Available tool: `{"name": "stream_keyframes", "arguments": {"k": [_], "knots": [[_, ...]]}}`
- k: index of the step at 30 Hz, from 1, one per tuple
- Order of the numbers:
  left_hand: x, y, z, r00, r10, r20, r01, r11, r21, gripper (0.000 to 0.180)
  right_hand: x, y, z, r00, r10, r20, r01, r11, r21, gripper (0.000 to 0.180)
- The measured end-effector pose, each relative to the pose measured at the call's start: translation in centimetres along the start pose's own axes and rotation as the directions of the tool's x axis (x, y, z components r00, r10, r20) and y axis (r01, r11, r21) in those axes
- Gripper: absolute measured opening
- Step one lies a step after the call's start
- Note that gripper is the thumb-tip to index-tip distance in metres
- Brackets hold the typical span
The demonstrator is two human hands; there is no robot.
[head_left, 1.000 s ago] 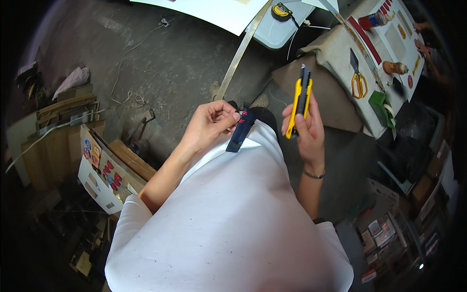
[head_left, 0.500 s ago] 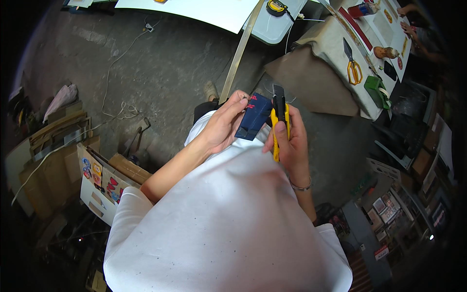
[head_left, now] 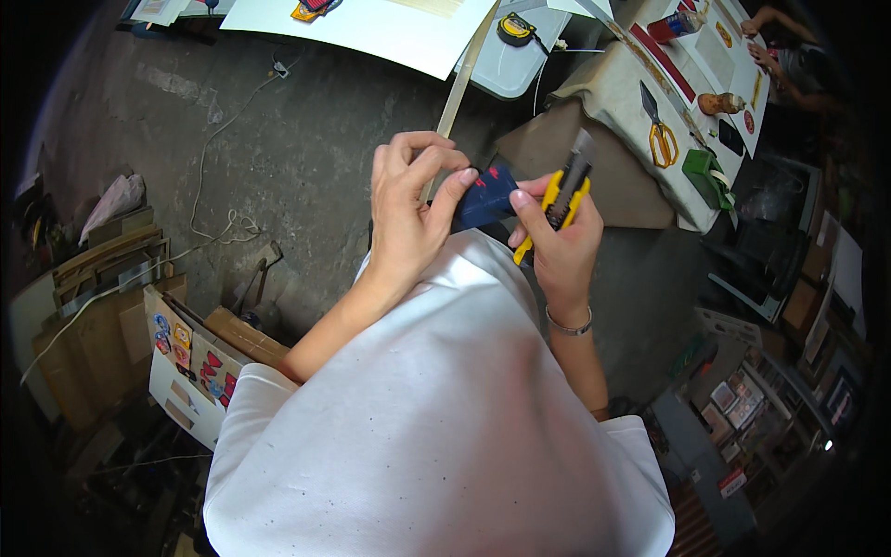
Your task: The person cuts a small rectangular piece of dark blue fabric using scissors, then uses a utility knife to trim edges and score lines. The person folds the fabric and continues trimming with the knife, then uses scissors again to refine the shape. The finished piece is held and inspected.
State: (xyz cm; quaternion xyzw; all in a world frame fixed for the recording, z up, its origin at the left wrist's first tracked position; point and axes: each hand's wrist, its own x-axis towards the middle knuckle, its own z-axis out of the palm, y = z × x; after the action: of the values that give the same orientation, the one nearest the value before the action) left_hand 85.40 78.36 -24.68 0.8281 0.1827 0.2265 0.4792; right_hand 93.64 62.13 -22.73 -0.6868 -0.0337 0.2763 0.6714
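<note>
My left hand (head_left: 408,209) now pinches dark blue case (head_left: 484,197) against knife; my right hand (head_left: 557,243) grips yellow utility knife (head_left: 563,190), lowered from earlier upright pose.

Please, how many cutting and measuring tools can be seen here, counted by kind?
Utility knife, in the right hand: 1
Scissors on the cloth-covered table: 1
Tape measure: 1
Total: 3
</note>
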Motion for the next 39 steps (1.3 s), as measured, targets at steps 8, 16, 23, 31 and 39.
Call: {"name": "stream_keyframes", "arguments": {"k": [8,16,23,31,39], "knots": [[-0.5,0.5,0.0,0.991,-0.133,0.033,0.136,0.926,-0.351,0.006,-0.3,1.9,1.2,0.913,-0.406,0.037,0.406,0.914,0.002,0.031],[-0.6,-0.8,0.0,0.995,0.097,-0.009,-0.092,0.916,-0.391,0.010,-0.2,3.1,1.8,0.827,-0.559,0.059,0.562,0.820,-0.109,0.037],[-0.5,-1.0,-1.2,0.857,0.515,-0.025,-0.513,0.846,-0.147,0.021,-1.0,3.8,1.6,0.663,-0.745,0.072,0.747,0.653,-0.124,0.040],[-1.9,0.5,-1.8,0.848,0.528,0.045,-0.519,0.844,-0.137,0.022,-3.6,3.3,0.1,0.729,-0.673,0.123,0.683,0.727,-0.071,0.041],[-2.9,1.0,-3.8,0.798,0.477,0.368,-0.505,0.863,-0.025,0.020,-6.1,0.4,-2.2,0.931,-0.149,0.332,0.195,0.975,-0.108,0.020]]}}
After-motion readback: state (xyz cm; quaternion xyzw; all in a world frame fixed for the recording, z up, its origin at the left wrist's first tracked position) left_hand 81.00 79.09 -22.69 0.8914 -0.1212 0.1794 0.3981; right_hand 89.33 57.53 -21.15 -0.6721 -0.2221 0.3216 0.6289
